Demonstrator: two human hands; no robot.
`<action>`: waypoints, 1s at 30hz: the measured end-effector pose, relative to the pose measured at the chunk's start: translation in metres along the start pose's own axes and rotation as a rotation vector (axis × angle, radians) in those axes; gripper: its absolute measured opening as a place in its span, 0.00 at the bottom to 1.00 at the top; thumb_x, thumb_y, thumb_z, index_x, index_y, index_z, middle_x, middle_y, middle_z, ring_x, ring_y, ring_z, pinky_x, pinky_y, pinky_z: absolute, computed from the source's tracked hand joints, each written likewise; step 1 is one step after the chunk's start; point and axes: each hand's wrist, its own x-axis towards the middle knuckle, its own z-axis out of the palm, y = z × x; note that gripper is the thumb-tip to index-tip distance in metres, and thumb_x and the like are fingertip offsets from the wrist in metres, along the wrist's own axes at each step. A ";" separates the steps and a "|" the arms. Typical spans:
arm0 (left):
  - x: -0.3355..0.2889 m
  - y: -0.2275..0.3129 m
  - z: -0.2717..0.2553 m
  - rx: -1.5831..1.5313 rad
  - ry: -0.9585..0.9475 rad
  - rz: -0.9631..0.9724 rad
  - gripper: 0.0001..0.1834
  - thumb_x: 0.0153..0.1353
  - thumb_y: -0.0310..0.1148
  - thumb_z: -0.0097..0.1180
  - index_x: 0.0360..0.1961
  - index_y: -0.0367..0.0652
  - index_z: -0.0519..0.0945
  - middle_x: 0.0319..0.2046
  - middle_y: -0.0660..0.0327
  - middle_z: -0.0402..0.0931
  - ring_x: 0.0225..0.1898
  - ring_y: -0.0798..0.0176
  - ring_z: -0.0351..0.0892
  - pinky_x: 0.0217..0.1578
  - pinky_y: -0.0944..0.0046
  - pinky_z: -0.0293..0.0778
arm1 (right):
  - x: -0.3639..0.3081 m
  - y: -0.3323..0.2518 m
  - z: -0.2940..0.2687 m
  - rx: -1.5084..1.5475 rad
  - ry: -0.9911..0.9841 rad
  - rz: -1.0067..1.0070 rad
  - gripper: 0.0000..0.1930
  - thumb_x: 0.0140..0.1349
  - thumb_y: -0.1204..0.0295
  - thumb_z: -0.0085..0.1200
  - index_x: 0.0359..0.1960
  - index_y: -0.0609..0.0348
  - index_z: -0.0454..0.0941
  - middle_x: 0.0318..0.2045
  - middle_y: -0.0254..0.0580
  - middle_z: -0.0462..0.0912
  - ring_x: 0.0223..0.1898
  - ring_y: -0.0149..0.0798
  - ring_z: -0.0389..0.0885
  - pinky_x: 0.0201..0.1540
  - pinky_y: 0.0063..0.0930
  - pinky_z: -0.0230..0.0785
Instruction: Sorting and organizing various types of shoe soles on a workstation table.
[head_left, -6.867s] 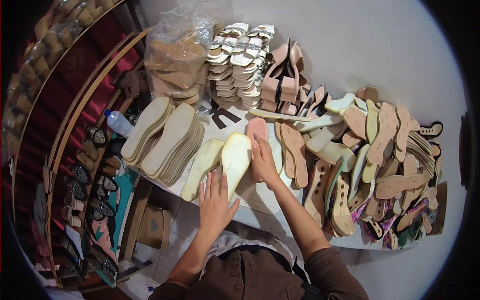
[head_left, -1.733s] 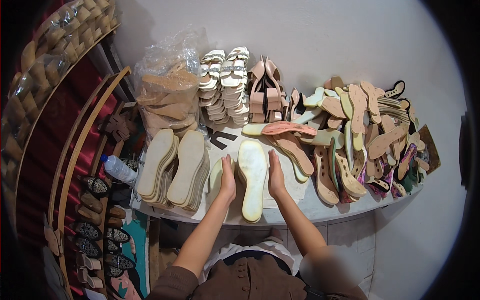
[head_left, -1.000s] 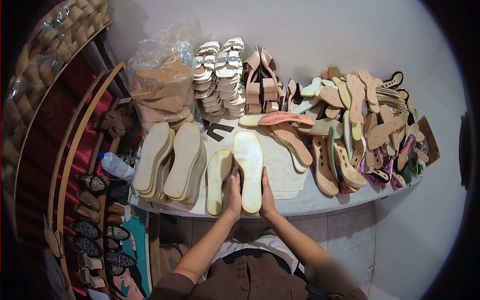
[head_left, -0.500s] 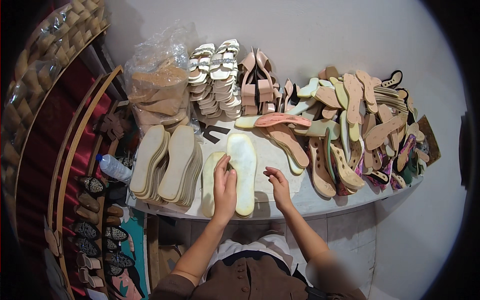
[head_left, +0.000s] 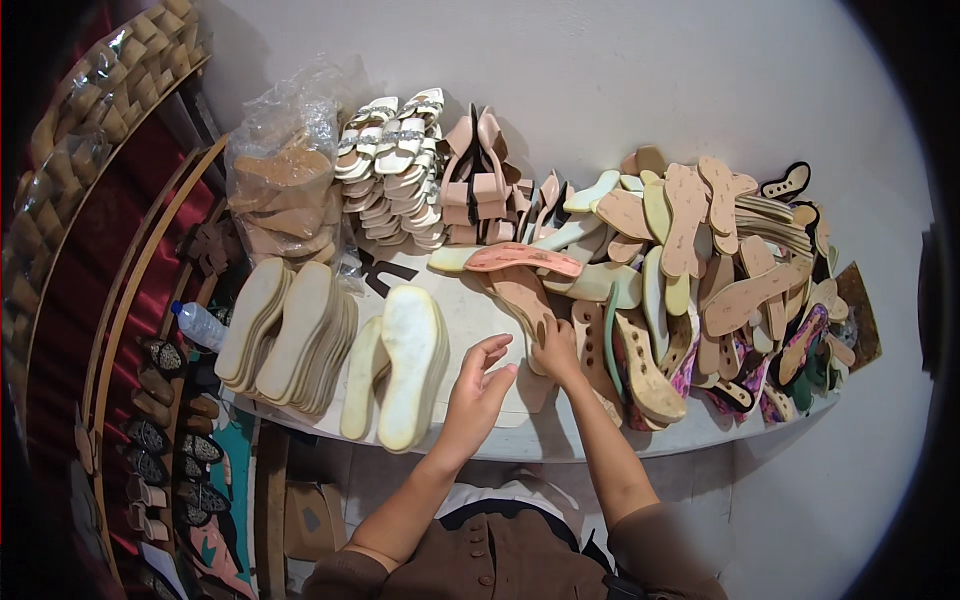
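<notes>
My right hand [head_left: 556, 352] reaches to the near end of a tan insole [head_left: 521, 296], its fingers curled over that end. A pale insole lies partly hidden under the tan one. My left hand [head_left: 480, 392] hovers open over the table's front, fingers stretched and apart, holding nothing. Left of it stands a stack of pale yellowish-white insoles [head_left: 408, 345], with another pale stack [head_left: 364, 385] beside it. A pinkish-red insole [head_left: 523, 260] lies across the far end of the tan one.
Two tall stacks of beige insoles [head_left: 307, 340] stand left. Behind are a plastic bag of soles [head_left: 285, 185], white sandals [head_left: 400, 150] and pink heeled sandals [head_left: 476, 180]. Mixed soles and insoles [head_left: 690, 230] heap at the right. A water bottle [head_left: 198, 325] and shoe racks flank the table.
My right hand has moved forward onto the tan insole. My left hand has drawn away from the pale insole stack and hangs to its right. The whole view has shifted slightly.
</notes>
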 end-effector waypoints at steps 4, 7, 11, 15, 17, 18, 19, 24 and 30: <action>0.026 -0.059 0.009 0.029 0.007 -0.110 0.20 0.59 0.35 0.46 0.51 0.37 0.65 0.50 0.58 0.66 0.52 0.63 0.64 0.52 0.64 0.58 | 0.002 -0.001 0.004 -0.216 -0.059 -0.116 0.23 0.44 0.74 0.51 0.47 0.59 0.66 0.41 0.59 0.66 0.44 0.58 0.67 0.46 0.43 0.63; 0.031 -0.114 0.011 0.163 0.124 -0.297 0.20 0.59 0.36 0.45 0.51 0.39 0.66 0.47 0.59 0.69 0.47 0.67 0.67 0.47 0.67 0.62 | 0.006 -0.013 -0.013 -0.279 -0.182 -0.140 0.22 0.47 0.73 0.48 0.48 0.60 0.66 0.39 0.61 0.67 0.42 0.59 0.68 0.42 0.41 0.66; 0.029 -0.136 0.026 0.058 0.206 -0.393 0.22 0.61 0.41 0.45 0.53 0.41 0.65 0.48 0.59 0.68 0.47 0.67 0.67 0.47 0.68 0.62 | 0.002 -0.008 -0.042 0.189 -0.337 0.093 0.26 0.49 0.74 0.44 0.54 0.61 0.61 0.42 0.62 0.70 0.40 0.54 0.72 0.42 0.33 0.66; 0.028 -0.135 0.037 -0.215 0.320 -0.495 0.25 0.62 0.46 0.43 0.55 0.41 0.62 0.49 0.57 0.69 0.52 0.61 0.67 0.51 0.62 0.64 | -0.026 -0.004 -0.069 1.091 -0.626 0.555 0.27 0.47 0.80 0.41 0.54 0.67 0.60 0.41 0.47 0.71 0.42 0.38 0.71 0.43 0.26 0.64; 0.030 -0.145 0.032 -0.572 0.207 -0.457 0.25 0.63 0.44 0.43 0.55 0.39 0.61 0.47 0.54 0.70 0.49 0.58 0.71 0.48 0.59 0.67 | -0.042 -0.005 -0.072 1.139 -0.784 0.495 0.29 0.46 0.81 0.40 0.56 0.66 0.60 0.42 0.44 0.72 0.44 0.35 0.70 0.47 0.24 0.62; 0.030 -0.156 0.026 -0.617 0.222 -0.478 0.23 0.63 0.40 0.42 0.55 0.35 0.61 0.47 0.53 0.71 0.46 0.57 0.73 0.47 0.56 0.70 | -0.050 -0.004 -0.068 1.107 -0.822 0.401 0.30 0.47 0.81 0.41 0.57 0.65 0.59 0.43 0.43 0.72 0.45 0.34 0.69 0.48 0.24 0.61; 0.028 -0.154 0.028 -0.596 0.201 -0.424 0.22 0.62 0.34 0.43 0.54 0.33 0.61 0.48 0.51 0.70 0.47 0.57 0.72 0.46 0.57 0.71 | -0.057 0.002 -0.063 1.073 -0.848 0.316 0.30 0.48 0.80 0.42 0.58 0.64 0.59 0.44 0.42 0.72 0.47 0.33 0.68 0.49 0.23 0.59; 0.014 -0.145 0.021 -0.526 0.318 -0.399 0.20 0.61 0.29 0.43 0.54 0.36 0.60 0.46 0.50 0.71 0.42 0.56 0.74 0.42 0.59 0.73 | -0.051 0.030 -0.038 0.571 -0.565 -0.096 0.22 0.54 0.74 0.46 0.53 0.66 0.65 0.40 0.47 0.73 0.40 0.39 0.72 0.44 0.27 0.64; -0.001 -0.160 -0.002 -0.345 0.499 -0.410 0.15 0.61 0.28 0.41 0.50 0.38 0.62 0.39 0.53 0.73 0.33 0.60 0.75 0.34 0.62 0.74 | -0.043 0.025 0.004 0.446 -0.435 0.142 0.30 0.52 0.73 0.49 0.57 0.69 0.56 0.42 0.54 0.68 0.42 0.42 0.70 0.47 0.30 0.63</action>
